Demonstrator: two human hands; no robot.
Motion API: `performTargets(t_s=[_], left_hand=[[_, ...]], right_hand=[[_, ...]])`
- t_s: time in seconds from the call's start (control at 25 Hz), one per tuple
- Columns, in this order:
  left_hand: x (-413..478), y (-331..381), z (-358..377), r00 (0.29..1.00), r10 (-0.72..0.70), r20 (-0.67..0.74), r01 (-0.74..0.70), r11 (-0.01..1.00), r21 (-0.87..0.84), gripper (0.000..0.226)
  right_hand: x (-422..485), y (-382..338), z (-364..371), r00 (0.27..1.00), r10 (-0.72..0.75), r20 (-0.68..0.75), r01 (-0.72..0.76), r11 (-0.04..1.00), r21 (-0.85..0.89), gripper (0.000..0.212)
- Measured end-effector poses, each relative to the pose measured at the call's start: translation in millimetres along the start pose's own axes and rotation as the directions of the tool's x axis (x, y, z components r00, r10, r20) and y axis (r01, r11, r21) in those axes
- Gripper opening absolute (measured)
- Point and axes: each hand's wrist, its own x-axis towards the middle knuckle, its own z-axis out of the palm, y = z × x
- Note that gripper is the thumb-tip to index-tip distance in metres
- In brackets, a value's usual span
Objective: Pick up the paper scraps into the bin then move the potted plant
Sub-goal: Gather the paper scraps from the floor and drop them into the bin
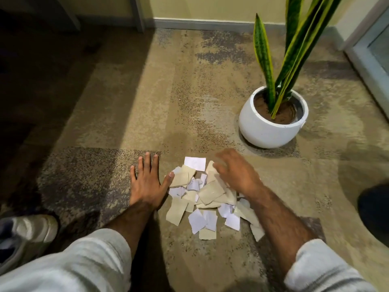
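Paper scraps (207,199) touch the flat left grip (147,182), blurred right grip (233,171) covering some.

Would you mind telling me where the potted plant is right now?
In the head view the potted plant stands on the carpet at the right, beyond the right hand and the paper scraps, apart from both.

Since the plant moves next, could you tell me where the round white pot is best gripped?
Likely cup the round white pot by its bulging sides below the rim, left hand and right hand on opposite flanks, from the near side; its slender yellow-edged leaves look flimsy.
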Motion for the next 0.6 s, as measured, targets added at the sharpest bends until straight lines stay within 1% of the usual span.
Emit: performTargets(t_s=[0.04,0.08,0.12,0.16,0.2,0.24,0.32,0.4,0.48,0.52,0.6], left_hand=[[0.4,0.4,-2.3,1.0,-0.012,0.018,0.012,1.0,-0.01,0.089],[1.3,0.5,-5.6,0.999,-0.023,0.048,0.024,0.999,-0.024,0.089],[3.6,0.5,-9.0,0.995,-0.031,0.093,0.034,0.999,-0.038,0.091],[6.7,3.4,-13.2,0.988,-0.038,0.151,0.046,0.998,-0.049,0.095],[9.8,6.3,-18.6,0.976,-0.052,0.213,0.065,0.997,-0.051,0.098],[12.4,9.3,-24.6,0.964,-0.073,0.257,0.088,0.995,-0.045,0.1],[16.2,21.8,-35.5,0.955,-0.116,0.272,0.128,0.991,-0.028,0.102],[13.4,41.4,-42.9,0.955,-0.136,0.262,0.148,0.989,-0.029,0.1],[2.3,61.7,-45.3,0.956,-0.165,0.244,0.179,0.983,-0.035,0.094],[-3.4,69.4,-44.1,0.953,-0.182,0.243,0.2,0.979,-0.05,0.091],[-11.6,80.9,-41.3,0.949,-0.193,0.251,0.223,0.97,-0.097,0.087]], right_hand=[[0.4,7.1,-18.6,0.997,0.083,0.003,-0.083,0.996,0.02,0.055],[-0.7,13.5,-33.4,0.987,0.15,0.06,-0.151,0.989,0.007,0.069],[-3.8,18.4,-41.7,0.967,0.21,0.142,-0.205,0.977,-0.049,0.086],[-10.9,21.1,-45.4,0.937,0.268,0.224,-0.245,0.961,-0.126,0.101],[-19.1,21.2,-41.9,0.91,0.302,0.284,-0.252,0.947,-0.199,0.111],[-28.4,19.4,-33.4,0.895,0.316,0.315,-0.246,0.938,-0.242,0.115],[-43.2,13.9,-10.8,0.902,0.313,0.296,-0.237,0.934,-0.267,0.118],[-49.6,6.0,7.1,0.922,0.283,0.265,-0.229,0.949,-0.216,0.124],[-51.0,1.9,11.7,0.934,0.276,0.227,-0.245,0.957,-0.156,0.125],[-52.3,3.7,9.3,0.934,0.307,0.186,-0.283,0.948,-0.145,0.124],[-56.5,15.5,1.7,0.9,0.415,0.129,-0.393,0.904,-0.167,0.125]])
